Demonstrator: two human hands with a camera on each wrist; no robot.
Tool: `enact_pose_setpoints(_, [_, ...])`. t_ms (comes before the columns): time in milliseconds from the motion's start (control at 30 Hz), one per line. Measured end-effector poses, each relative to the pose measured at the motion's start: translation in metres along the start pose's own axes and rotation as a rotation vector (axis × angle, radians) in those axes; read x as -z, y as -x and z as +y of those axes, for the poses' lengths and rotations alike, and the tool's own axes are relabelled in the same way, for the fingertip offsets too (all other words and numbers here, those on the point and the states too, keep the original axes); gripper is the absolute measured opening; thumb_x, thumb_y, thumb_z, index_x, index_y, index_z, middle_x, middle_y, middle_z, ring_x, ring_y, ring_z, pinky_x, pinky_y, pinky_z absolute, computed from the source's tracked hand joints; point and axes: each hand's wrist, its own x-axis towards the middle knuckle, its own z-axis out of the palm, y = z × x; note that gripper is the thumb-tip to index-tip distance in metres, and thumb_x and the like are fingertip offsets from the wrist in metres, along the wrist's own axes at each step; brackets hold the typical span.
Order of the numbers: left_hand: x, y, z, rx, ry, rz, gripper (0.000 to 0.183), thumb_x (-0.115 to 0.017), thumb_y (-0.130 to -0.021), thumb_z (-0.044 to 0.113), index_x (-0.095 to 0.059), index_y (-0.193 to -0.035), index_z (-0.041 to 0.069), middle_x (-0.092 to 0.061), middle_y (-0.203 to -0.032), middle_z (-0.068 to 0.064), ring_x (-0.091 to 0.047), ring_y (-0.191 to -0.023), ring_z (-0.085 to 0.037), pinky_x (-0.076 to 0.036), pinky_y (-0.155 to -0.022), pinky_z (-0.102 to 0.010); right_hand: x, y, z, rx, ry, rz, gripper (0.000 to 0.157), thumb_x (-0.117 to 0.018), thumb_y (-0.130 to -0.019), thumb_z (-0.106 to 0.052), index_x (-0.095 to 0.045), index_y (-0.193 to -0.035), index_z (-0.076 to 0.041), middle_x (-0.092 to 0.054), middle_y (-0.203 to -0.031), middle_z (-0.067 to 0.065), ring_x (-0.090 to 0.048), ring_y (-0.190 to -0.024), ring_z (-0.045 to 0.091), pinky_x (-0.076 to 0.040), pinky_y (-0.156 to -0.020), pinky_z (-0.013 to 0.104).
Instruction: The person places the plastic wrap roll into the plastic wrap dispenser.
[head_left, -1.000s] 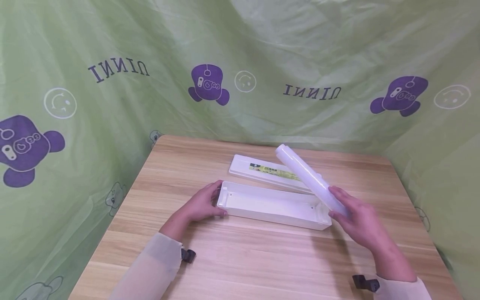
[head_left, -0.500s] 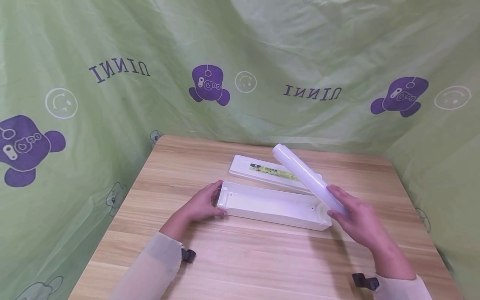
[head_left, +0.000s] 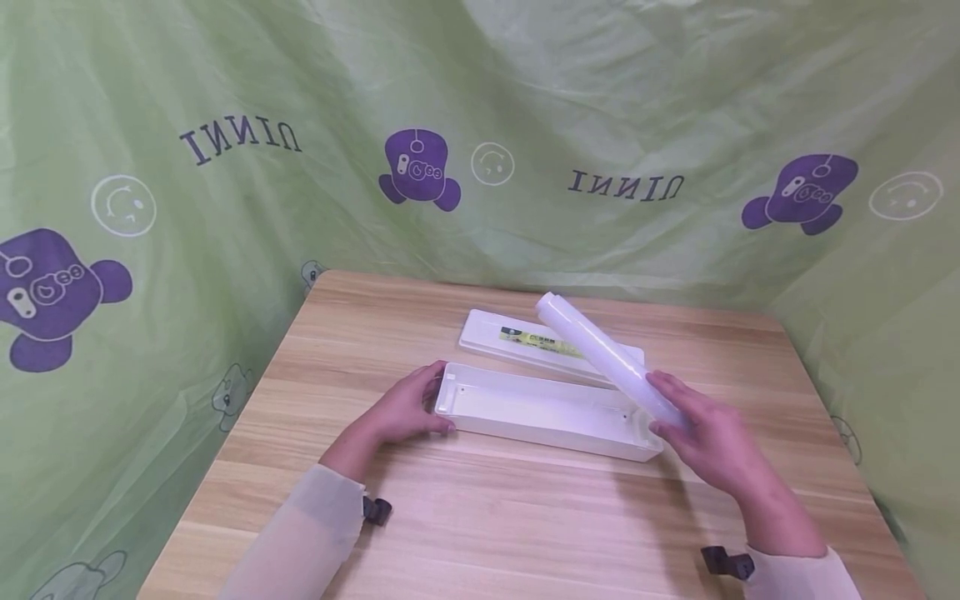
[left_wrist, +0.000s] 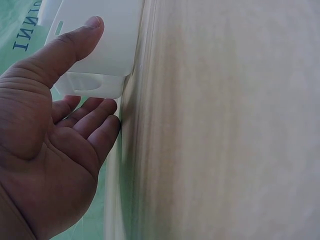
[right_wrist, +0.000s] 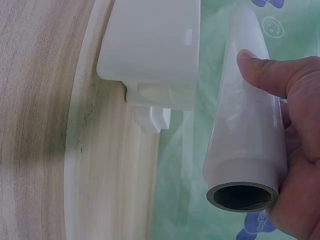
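In the head view a long white plastic box (head_left: 547,432), without its lid, lies slantwise on the wooden table. My left hand (head_left: 406,407) holds its left end, thumb along the near side and fingers round the far side. My right hand (head_left: 708,437) grips the near end of a roll of cling film (head_left: 592,342), tilted above the box's right end, its far end raised. The roll's hollow core shows in the right wrist view, with the thumb (right_wrist: 267,75) laid along the film. Behind the box is the white lid (head_left: 482,328) with a green label, partly covered by the roll.
The wooden tabletop (head_left: 465,517) stretches in front of the box and to both sides. A green curtain (head_left: 525,92) with purple figures hangs round the table's back and sides.
My right hand has shifted slightly left with the roll. The roll's far end has swung left and dipped a little over the lid. My left hand and the box have stayed put.
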Motion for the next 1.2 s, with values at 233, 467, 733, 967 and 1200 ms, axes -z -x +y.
enact_pose_setpoints(233, [0.000, 0.000, 0.001, 0.004, -0.009, 0.000, 0.125, -0.099, -0.067, 0.029, -0.024, -0.164, 0.005, -0.037, -0.164, -0.015, -0.043, -0.146, -0.030, -0.031, -0.124, -0.042, -0.002, -0.002, -0.001, 0.017, 0.008, -0.007, 0.079, -0.089, -0.076, -0.004, -0.059, -0.148, -0.014, -0.062, -0.142, 0.020, -0.068, -0.113, 0.047, -0.057, -0.089, 0.062])
enact_pose_setpoints(467, [0.001, 0.001, 0.002, 0.009, -0.006, -0.002, 0.124, -0.099, -0.068, 0.027, -0.024, -0.164, 0.004, -0.038, -0.163, -0.015, -0.043, -0.147, -0.030, -0.030, -0.124, -0.042, -0.005, -0.003, -0.002, 0.023, -0.018, -0.020, 0.080, -0.088, -0.077, -0.003, -0.057, -0.150, -0.014, -0.061, -0.143, 0.021, -0.067, -0.113, 0.048, -0.056, -0.090, 0.061])
enact_pose_setpoints(733, [0.000, 0.000, -0.001, 0.012, -0.014, -0.007, 0.125, -0.099, -0.068, 0.029, -0.023, -0.164, 0.005, -0.038, -0.164, -0.015, -0.042, -0.147, -0.029, -0.029, -0.124, -0.041, -0.009, -0.004, -0.002, 0.037, -0.041, -0.026, 0.078, -0.088, -0.078, -0.003, -0.058, -0.149, -0.014, -0.060, -0.144, 0.020, -0.067, -0.113, 0.047, -0.058, -0.089, 0.061])
enact_pose_setpoints(967, [0.000, 0.000, -0.001, 0.006, -0.025, -0.004, 0.124, -0.099, -0.068, 0.030, -0.024, -0.164, 0.007, -0.040, -0.162, -0.013, -0.045, -0.146, -0.029, -0.030, -0.124, -0.042, -0.011, -0.006, -0.005, 0.052, -0.018, -0.033, 0.078, -0.088, -0.078, -0.005, -0.058, -0.149, -0.015, -0.061, -0.144, 0.017, -0.066, -0.119, 0.044, -0.055, -0.094, 0.059])
enact_pose_setpoints(1200, [0.000, 0.000, 0.000, -0.002, -0.017, -0.005, 0.123, -0.099, -0.068, 0.028, -0.026, -0.164, 0.008, -0.041, -0.162, -0.013, -0.045, -0.146, -0.029, -0.031, -0.124, -0.043, -0.013, -0.008, -0.007, 0.064, -0.014, -0.036, 0.077, -0.089, -0.077, -0.005, -0.059, -0.148, -0.014, -0.063, -0.142, 0.017, -0.067, -0.118, 0.042, -0.056, -0.093, 0.058])
